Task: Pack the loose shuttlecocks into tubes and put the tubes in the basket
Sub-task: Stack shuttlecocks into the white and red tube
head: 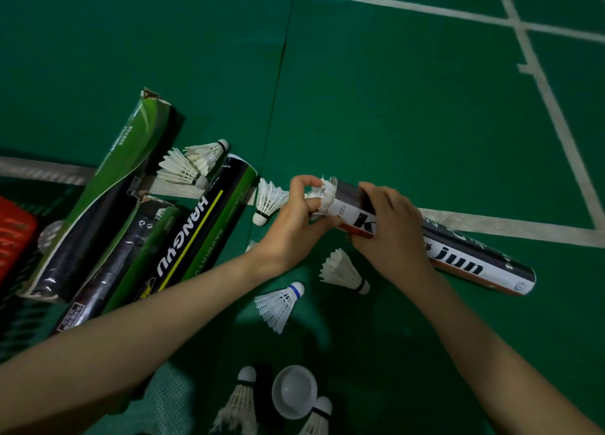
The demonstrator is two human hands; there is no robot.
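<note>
Left hand (294, 218) first: what is it doing?

Its fingers are curled on a shuttlecock (322, 192) at centre frame, whose feather skirt pokes out of the tube mouth; the right hand (386, 228) is wrapped round the tube (458, 259) just behind that open end; the tube lies on the court floor (425, 107), running toward the lower right.

How will they handle?

I'd judge the shuttlecock nearly weightless and fragile; the feathers look frayed and would crush if squeezed, so push at the skirt's rim or hold the cork; the tube looks like light, stiff card that would roll if let go, so a grip near the mouth suits it.

And the counts?

Seven loose shuttlecocks (281, 303) lie plainly on the floor: two at left of centre, one beside the left hand, two below the hands, two at the bottom edge; a scrap of feather behind the left wrist may be an eighth, I cannot tell; add the one at the mouth. There are four tubes: the held one, and three other tubes (203, 225) stacked at the left. One white cap (294, 390) sits at bottom centre; one red basket (13, 238) shows only a corner at the left edge, with no tube visibly in it.
</note>
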